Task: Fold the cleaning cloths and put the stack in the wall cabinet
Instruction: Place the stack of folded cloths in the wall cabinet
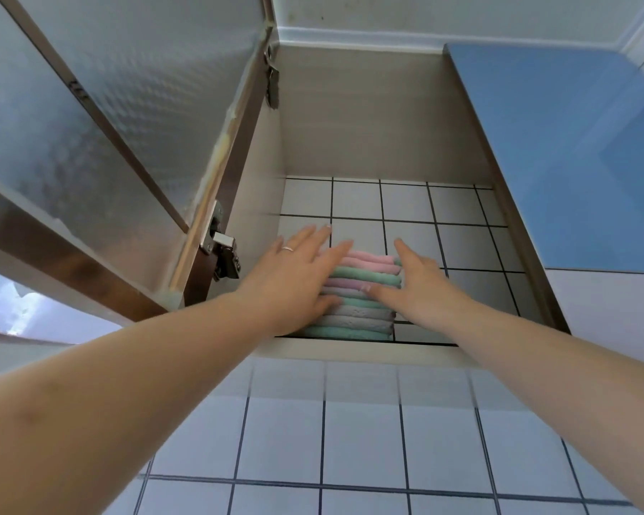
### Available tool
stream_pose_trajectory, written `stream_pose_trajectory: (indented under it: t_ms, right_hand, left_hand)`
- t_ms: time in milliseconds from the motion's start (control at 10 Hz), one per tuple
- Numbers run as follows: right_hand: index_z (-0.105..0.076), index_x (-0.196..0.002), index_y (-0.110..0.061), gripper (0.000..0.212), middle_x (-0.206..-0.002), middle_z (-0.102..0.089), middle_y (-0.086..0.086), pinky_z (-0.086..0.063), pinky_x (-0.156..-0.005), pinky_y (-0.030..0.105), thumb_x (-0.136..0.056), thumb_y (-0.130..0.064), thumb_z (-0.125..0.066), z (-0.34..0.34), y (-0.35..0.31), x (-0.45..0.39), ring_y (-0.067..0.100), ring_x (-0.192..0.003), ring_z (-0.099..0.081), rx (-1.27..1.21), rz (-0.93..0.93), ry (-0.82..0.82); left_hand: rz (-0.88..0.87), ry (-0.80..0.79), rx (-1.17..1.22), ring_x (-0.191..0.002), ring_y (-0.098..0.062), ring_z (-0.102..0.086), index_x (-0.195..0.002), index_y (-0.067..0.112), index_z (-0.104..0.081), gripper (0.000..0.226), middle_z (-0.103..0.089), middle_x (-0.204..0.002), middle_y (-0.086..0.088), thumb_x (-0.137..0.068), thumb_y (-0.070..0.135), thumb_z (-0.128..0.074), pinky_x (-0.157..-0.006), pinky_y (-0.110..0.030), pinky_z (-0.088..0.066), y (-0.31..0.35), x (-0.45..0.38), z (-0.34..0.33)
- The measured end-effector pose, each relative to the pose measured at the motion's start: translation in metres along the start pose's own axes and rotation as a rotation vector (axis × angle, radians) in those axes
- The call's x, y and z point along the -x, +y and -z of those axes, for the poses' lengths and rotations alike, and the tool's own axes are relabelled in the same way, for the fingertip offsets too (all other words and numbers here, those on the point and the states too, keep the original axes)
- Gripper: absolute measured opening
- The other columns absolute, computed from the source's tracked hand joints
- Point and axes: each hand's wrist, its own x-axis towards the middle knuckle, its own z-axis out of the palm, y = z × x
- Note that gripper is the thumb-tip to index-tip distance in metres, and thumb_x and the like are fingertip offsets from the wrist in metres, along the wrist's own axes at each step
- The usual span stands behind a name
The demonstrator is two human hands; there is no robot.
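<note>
Head view | folded cloth stack (361,295) sits on wall cabinet (354,351) floor, between left hand (298,276) and right hand (421,284) | straight fingers flank its sides, both equally near

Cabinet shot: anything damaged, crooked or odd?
The open door looks worn: the finish along its hinge-side edge is chipped and peeling. The cloth stack sits fairly square on the shelf, with both hands flat against its sides. Nothing spilled.

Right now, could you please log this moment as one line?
phase: placing | stack of folded pink, green, grey cloths in open wall cabinet | left hand, right hand flat against sides
</note>
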Motion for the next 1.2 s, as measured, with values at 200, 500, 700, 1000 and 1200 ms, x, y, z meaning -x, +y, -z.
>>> stream_pose_trajectory:
  t_ms: [200,500,700,1000,1200]
  right_hand:
    - [-0.029,-0.141,-0.046,0.062,-0.155,-0.017,-0.011,-0.038,-0.105,0.034,-0.086,-0.049,-0.057,0.021,0.002,0.025,0.015,-0.137,-0.029,0.556,0.499,-0.043]
    - [-0.05,-0.128,-0.037,0.043,-0.142,-0.036,-0.01,-0.043,-0.092,0.031,-0.087,-0.037,-0.061,0.004,-0.009,0.009,0.018,-0.126,-0.043,0.661,0.543,-0.099]
    - [-0.055,-0.121,-0.033,0.038,-0.135,-0.041,-0.007,-0.044,-0.094,0.034,-0.084,-0.03,-0.064,-0.004,-0.013,0.001,0.021,-0.121,-0.046,0.64,0.503,-0.148]
    - [-0.055,-0.124,-0.034,0.033,-0.136,-0.043,-0.01,-0.044,-0.082,0.03,-0.092,-0.032,-0.054,0.017,-0.019,0.027,0.017,-0.12,-0.047,0.607,0.52,0.039]
    - [-0.055,-0.127,-0.028,0.036,-0.142,-0.042,-0.004,-0.045,-0.091,0.033,-0.091,-0.027,-0.054,0.037,-0.036,0.082,0.02,-0.125,-0.045,0.568,0.574,0.091]
  left_hand:
    - [-0.201,-0.348,-0.202,-0.145,-0.026,0.01,-0.147,0.036,0.002,0.073,0.013,-0.157,-0.007,-0.09,0.057,-0.039,-0.119,-0.046,-0.005,-0.006,-0.002,0.011]
    - [-0.116,-0.403,-0.035,-0.145,-0.029,-0.004,-0.146,0.038,-0.017,0.068,0.006,-0.158,-0.003,-0.089,0.044,-0.054,-0.118,-0.039,-0.017,-0.009,-0.006,-0.009]
    - [-0.03,-0.441,0.041,-0.145,-0.027,-0.008,-0.148,0.03,-0.017,0.07,0.003,-0.158,-0.006,-0.09,0.036,-0.055,-0.115,-0.043,-0.018,-0.003,-0.007,-0.014]
    - [-0.031,-0.151,0.159,-0.136,-0.021,-0.031,-0.143,0.029,-0.031,0.046,-0.032,-0.151,-0.001,-0.098,0.028,-0.04,-0.112,-0.034,-0.028,-0.001,0.018,0.034]
    - [0.084,-0.038,0.306,-0.121,-0.01,-0.047,-0.14,0.031,-0.033,0.043,-0.049,-0.136,0.007,-0.098,0.029,-0.04,-0.103,-0.029,-0.04,0.019,0.077,0.092]
